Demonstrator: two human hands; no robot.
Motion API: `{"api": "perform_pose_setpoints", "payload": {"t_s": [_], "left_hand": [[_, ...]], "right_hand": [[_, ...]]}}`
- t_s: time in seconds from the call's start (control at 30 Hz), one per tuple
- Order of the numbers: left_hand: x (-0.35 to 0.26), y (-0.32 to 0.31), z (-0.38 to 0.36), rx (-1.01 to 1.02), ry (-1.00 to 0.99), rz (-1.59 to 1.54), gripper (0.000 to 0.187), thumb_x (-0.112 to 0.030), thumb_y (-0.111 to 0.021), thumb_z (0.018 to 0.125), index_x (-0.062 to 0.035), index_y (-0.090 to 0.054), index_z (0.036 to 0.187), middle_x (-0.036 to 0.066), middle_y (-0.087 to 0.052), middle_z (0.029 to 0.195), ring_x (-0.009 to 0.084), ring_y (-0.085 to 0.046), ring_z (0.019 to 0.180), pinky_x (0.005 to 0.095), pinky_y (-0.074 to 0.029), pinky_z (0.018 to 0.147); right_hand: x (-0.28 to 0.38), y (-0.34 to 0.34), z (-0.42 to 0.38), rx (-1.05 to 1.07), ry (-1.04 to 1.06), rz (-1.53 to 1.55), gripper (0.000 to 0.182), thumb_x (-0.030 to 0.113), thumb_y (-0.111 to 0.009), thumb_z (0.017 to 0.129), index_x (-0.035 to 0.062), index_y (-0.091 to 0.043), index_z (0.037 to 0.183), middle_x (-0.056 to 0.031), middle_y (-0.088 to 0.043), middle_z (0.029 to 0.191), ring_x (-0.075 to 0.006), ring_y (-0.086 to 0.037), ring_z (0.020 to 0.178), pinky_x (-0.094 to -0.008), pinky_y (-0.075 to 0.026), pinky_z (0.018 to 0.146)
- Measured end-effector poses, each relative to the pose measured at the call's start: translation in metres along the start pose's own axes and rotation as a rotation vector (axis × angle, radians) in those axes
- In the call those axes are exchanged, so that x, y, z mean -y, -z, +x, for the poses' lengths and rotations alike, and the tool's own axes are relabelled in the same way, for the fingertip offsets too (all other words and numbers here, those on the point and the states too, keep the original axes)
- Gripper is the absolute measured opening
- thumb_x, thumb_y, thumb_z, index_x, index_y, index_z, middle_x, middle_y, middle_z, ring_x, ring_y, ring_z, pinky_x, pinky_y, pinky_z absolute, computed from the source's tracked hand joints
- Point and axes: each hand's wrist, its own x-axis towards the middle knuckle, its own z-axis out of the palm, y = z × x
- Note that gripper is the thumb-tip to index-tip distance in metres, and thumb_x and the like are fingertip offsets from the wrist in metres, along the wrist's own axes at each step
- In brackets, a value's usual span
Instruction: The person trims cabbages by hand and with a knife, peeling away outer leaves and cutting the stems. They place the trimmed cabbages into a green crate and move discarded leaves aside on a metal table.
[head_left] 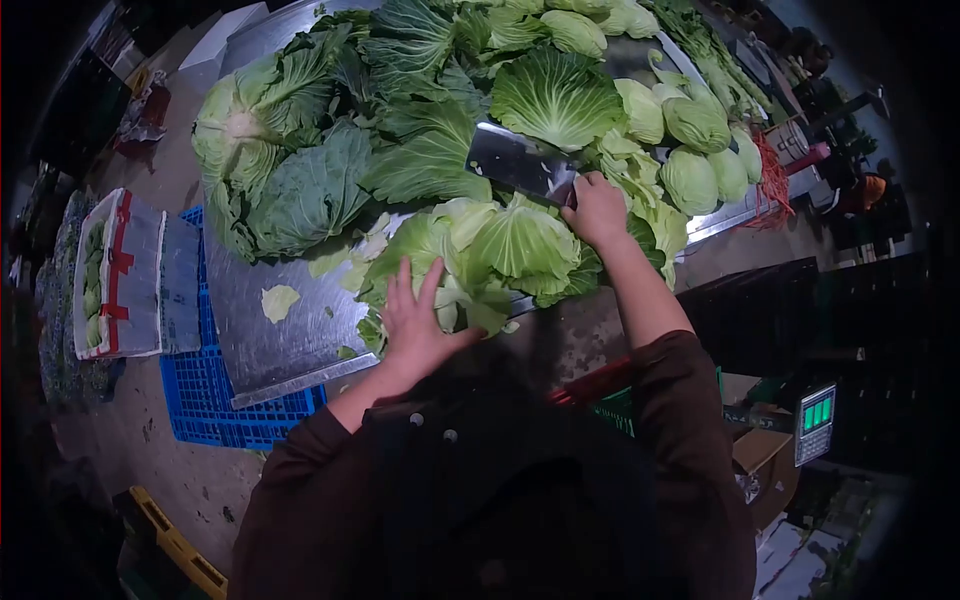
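My left hand [415, 325], fingers spread, lies on pale green cabbage leaves [525, 243] at the near edge of the metal table [290, 345]. My right hand [597, 208] is closed round the handle of a broad-bladed cleaver [522, 163]. The blade points left, above the leaves and apart from my left hand. Behind the blade stands a large open green leaf [555, 98]. Dark outer leaves [315, 185] and a big leafy cabbage [240, 125] lie on the left of the table.
Trimmed cabbages [697, 125] are grouped at the right of the table. A blue crate [205, 395] and a white box [145, 275] stand to the left. A scale with a lit display [817, 412] is at the lower right. A yellow object [175, 545] is at the lower left.
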Motion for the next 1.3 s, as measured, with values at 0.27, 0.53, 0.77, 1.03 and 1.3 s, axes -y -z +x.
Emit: {"api": "perform_pose_setpoints", "payload": {"t_s": [0.27,0.53,0.77,1.03,1.3], "left_hand": [[-0.045,-0.033,0.038,0.155,0.079,0.074,0.114,-0.055,-0.082,0.055,-0.0324,-0.02,0.148,0.022,0.002,0.153,0.0556,-0.004,0.136,0.0733,-0.017,0.099],[-0.074,-0.062,0.062,0.039,0.146,0.047,0.115,-0.046,-0.085,0.058,-0.0292,-0.016,0.149,0.026,0.003,0.151,0.0569,-0.006,0.134,0.071,-0.018,0.1],[-0.095,-0.086,0.104,-0.05,0.201,0.0,0.114,-0.043,-0.085,0.058,-0.0286,-0.017,0.148,0.024,0.003,0.151,0.0559,-0.007,0.135,0.0651,-0.022,0.103],[-0.129,-0.122,0.139,-0.229,0.19,-0.116,0.108,-0.052,-0.083,0.059,-0.0258,-0.025,0.146,0.023,-0.003,0.152,0.0555,-0.006,0.135,0.0627,-0.02,0.105],[-0.132,-0.144,0.149,-0.399,0.105,-0.158,0.099,-0.051,-0.081,0.061,-0.0196,-0.033,0.142,0.023,-0.018,0.148,0.0495,-0.016,0.134,0.0581,-0.018,0.108]], "right_hand": [[-0.005,0.084,-0.029,-0.104,0.15,0.297,0.029,0.028,-0.066,0.078,0.0058,-0.051,0.09,-0.015,-0.059,0.084,-0.0367,-0.06,0.071,-0.0451,-0.048,0.063],[-0.107,0.04,0.01,0.12,-0.24,0.288,0.03,0.026,-0.057,0.086,-0.0018,-0.055,0.095,-0.0235,-0.064,0.084,-0.0421,-0.062,0.083,-0.0467,-0.049,0.074],[-0.134,-0.006,0.026,0.464,-0.131,0.468,0.032,0.023,-0.058,0.077,-0.0061,-0.058,0.091,-0.0281,-0.063,0.088,-0.042,-0.062,0.086,-0.0448,-0.049,0.078],[-0.099,-0.002,-0.006,0.563,-0.118,0.79,0.018,0.013,-0.056,0.079,-0.0039,-0.056,0.087,-0.0084,-0.058,0.069,-0.0174,-0.053,0.063,-0.0337,-0.045,0.061],[-0.086,0.012,-0.017,0.845,-0.15,1.218,0.019,0.013,-0.061,0.08,0.0028,-0.061,0.096,-0.0037,-0.061,0.074,-0.0112,-0.056,0.065,-0.0296,-0.046,0.06]]}}
